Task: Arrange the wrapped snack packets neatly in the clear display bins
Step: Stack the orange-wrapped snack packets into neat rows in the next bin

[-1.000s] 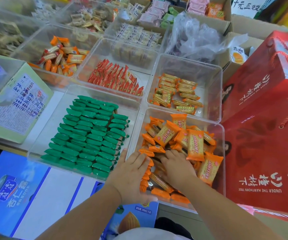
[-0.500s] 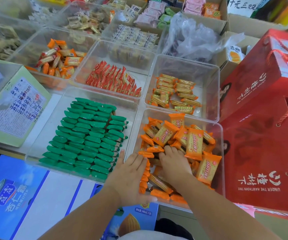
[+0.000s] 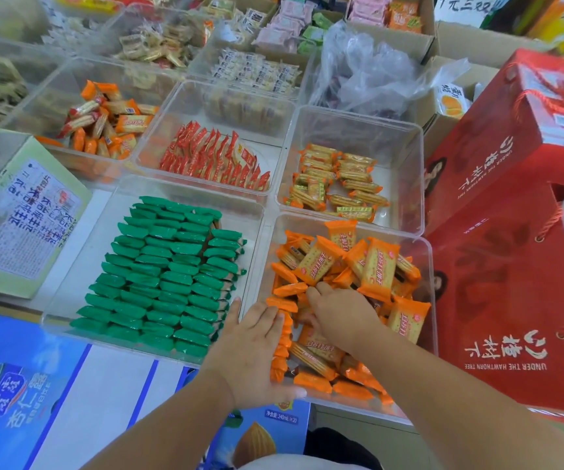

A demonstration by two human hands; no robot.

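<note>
Near right: a clear hard-walled square plastic bin (image 3: pixel 424 245) with rounded corners, filled with glossy orange foil snack packets (image 3: pixel 379 266), pillow-shaped with crimped ends. Loosely heaped at the back and right; stood on edge in a tight row along the left side. Flat against that row, the left hand (image 3: pixel 250 351), fingers straight and close together, thumb spread toward the near rim. Palm down on the middle of the heap, the right hand (image 3: pixel 341 317), fingers bent down among the wrappers; fingertips buried, so no telling whether pinching a packet or only pressing. Left wall of this bin mostly hidden beneath the left hand. Just beside, to the left, a second clear plastic bin (image 3: pixel 185 188) of smooth green wrapped packets (image 3: pixel 172 266) in neat overlapping rows. Close against the right wall, a red cardboard gift carton (image 3: pixel 511 300) with cord handles, cut off at the frame edge. Farther back, a crumpled translucent plastic bag (image 3: pixel 368 72), contents dark and unclear.
</note>
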